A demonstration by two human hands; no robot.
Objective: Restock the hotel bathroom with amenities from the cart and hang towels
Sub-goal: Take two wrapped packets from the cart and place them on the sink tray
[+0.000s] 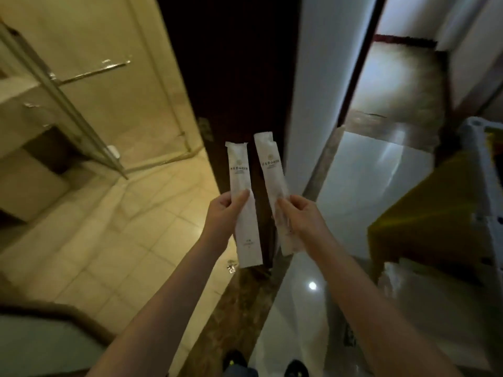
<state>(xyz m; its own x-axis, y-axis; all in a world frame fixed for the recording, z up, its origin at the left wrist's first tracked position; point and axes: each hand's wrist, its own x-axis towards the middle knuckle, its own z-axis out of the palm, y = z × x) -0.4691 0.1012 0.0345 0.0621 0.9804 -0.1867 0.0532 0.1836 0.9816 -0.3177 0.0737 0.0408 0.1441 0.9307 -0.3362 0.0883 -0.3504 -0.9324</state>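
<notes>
Two long, flat, white paper amenity sachets with small gold print, held upright side by side in front of a dark wooden door edge (239, 77). Left sachet (242, 197) pinched near its middle by the left hand (226, 213), thumb pressed across the front, other fingers curled behind; top and bottom ends free above and below the grip. Right sachet (272, 186) pinched likewise by the right hand (302, 216), thumb on the front, lower end hanging past the palm. Sachets close together, not touching. Beige tiled bathroom floor (122, 227) to the left, glossy white floor (367, 186) to the right, yellow cloth on a cart (435, 213) at the far right.
</notes>
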